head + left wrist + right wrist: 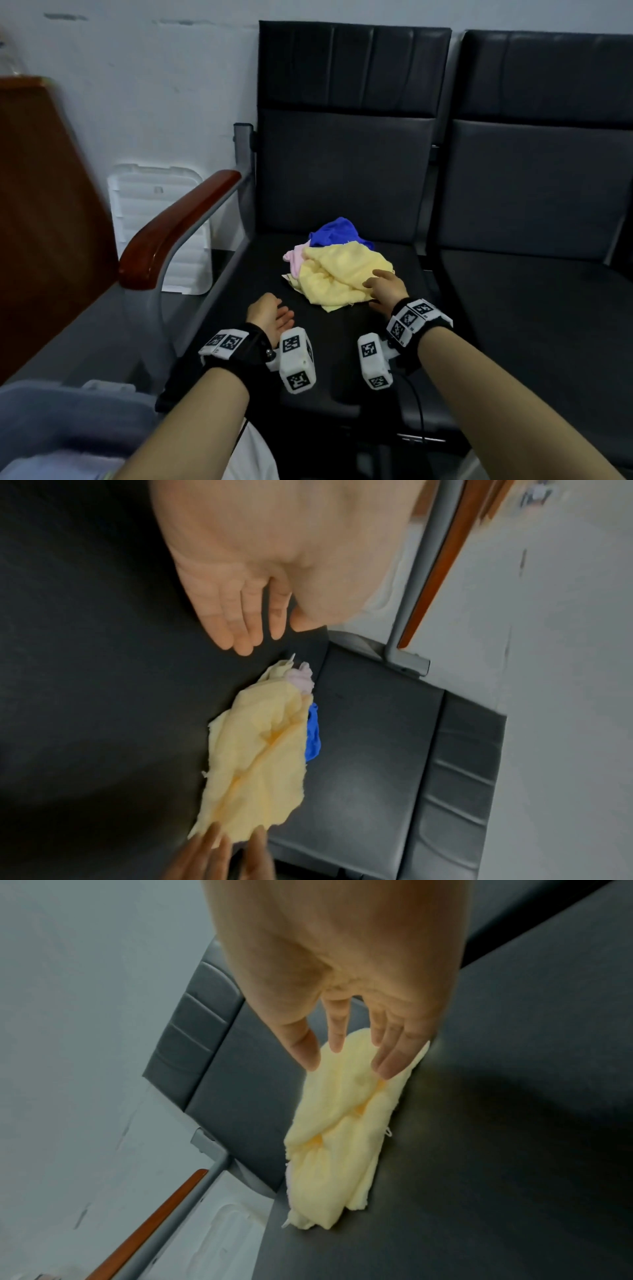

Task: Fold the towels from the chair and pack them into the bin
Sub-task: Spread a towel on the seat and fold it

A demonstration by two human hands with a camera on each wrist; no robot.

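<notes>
A crumpled heap of small terry towels is lying on the dark padded seat of the black chair point(342, 342): a pale yellow towel point(342, 274) on top at the front, a pink towel point(294, 257) poking out at its left, and a bright blue towel point(337, 233) bunched behind, toward the backrest. The right hand point(387, 287) is reaching onto the near right edge of the yellow towel, fingers spread and fairly straight, tips touching the cloth but not yet gripping it. The left hand point(270, 313) is hovering just above the seat, near the heap's left side, palm turned inward, fingers relaxed and holding nothing. No bin is clearly showing in these views.

The towels are looking light, soft and floppy, so they will likely sag and drag neighbours along. A pinch at a free corner or hem of the yellow towel, one hand at each corner, seems the best hold for lifting it clear.
</notes>
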